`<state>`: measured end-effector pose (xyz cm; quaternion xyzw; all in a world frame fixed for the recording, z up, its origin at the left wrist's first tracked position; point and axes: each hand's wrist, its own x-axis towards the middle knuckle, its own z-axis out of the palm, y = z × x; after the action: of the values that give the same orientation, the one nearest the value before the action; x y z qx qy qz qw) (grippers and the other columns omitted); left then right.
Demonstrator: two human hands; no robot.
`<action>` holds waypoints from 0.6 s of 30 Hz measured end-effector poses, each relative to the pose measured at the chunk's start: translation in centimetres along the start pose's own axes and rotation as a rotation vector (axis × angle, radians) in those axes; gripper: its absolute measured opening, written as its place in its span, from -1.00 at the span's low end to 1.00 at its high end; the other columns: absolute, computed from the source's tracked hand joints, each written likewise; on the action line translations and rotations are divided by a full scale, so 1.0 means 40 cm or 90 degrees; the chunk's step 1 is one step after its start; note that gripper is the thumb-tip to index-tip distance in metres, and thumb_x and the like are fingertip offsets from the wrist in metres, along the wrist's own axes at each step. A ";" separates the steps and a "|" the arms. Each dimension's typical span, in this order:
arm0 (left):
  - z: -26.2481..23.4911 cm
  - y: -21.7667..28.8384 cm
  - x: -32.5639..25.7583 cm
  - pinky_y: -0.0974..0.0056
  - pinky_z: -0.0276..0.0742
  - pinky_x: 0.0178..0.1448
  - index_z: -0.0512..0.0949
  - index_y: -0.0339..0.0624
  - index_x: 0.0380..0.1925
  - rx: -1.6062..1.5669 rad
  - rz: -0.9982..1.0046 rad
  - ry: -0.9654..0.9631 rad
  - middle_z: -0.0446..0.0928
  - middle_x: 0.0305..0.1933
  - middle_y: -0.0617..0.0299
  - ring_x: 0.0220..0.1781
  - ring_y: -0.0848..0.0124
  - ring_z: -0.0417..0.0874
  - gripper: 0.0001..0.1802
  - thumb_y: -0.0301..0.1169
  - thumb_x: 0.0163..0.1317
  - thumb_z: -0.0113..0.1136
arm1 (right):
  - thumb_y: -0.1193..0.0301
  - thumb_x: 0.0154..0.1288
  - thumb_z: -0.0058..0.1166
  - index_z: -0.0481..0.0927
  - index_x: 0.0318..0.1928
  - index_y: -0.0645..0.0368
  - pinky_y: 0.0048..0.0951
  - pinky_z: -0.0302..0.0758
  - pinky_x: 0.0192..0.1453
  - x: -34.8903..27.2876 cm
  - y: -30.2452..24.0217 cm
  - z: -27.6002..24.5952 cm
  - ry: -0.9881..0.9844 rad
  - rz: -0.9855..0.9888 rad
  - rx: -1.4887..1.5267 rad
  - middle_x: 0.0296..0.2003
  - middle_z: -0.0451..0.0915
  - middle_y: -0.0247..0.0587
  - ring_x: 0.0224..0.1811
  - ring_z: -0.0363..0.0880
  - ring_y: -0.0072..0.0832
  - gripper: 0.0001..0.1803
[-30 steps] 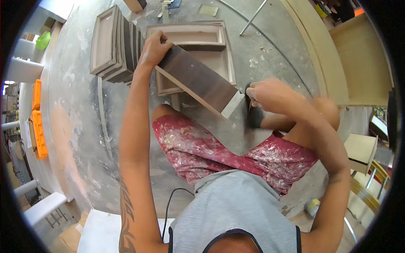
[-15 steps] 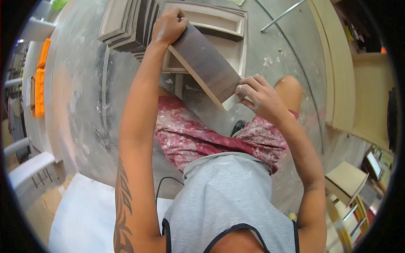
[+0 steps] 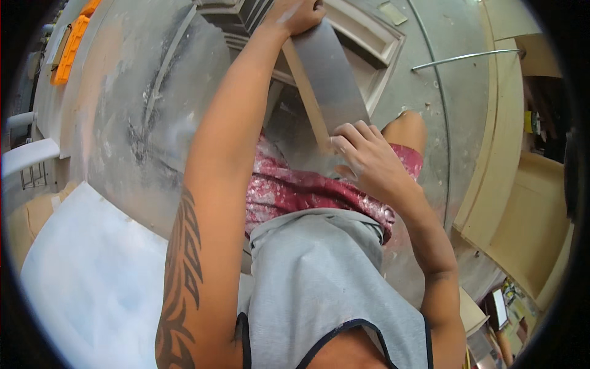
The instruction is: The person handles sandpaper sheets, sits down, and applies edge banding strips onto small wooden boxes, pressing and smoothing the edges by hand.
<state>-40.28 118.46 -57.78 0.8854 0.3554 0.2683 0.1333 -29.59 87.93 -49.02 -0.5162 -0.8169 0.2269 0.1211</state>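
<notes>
A dark wood-grain board (image 3: 332, 67) with a pale edge slants over my knees, its near end blurred. My left hand (image 3: 296, 15) is closed around its far end at the top of the view. At the near end, my right hand (image 3: 369, 150) has its fingers bent over the corner and its thumb below. Whether something thin lies under those fingers is hidden. Beyond the board, a pale box-like frame (image 3: 390, 46) rests on the floor, partly covered by the board. Next to it is a stack of dark and pale frames (image 3: 230, 13), cut off by the upper edge.
A thin metal rod (image 3: 467, 58) and a dark cable (image 3: 444, 123) cross the grey, dust-marked floor (image 3: 141, 80). Pale wooden cabinet pieces (image 3: 491, 184) stand at right. A white sheet (image 3: 98, 264) lies at lower left, orange crates (image 3: 72, 49) at upper left.
The view has shifted, so the frames sit higher and further right. The board stands steeper, with my left hand still at its far end. My right hand has shifted slightly about the near corner.
</notes>
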 end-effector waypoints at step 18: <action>-0.042 0.037 0.000 -0.05 0.56 0.00 0.60 -0.30 -0.25 -0.087 -0.058 -0.084 0.66 -0.17 -0.26 -0.04 -0.13 0.69 -0.73 -0.32 0.20 0.09 | 0.45 0.06 0.42 0.53 -0.15 0.20 -0.21 0.51 0.05 -0.010 0.053 0.041 0.018 -0.006 0.075 -0.17 0.46 -0.17 -0.05 0.50 -0.19 -0.63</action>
<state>-40.43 117.49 -55.79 0.8728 0.3667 0.2264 0.2290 -28.45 87.92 -51.47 -0.5075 -0.8026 0.2672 0.1637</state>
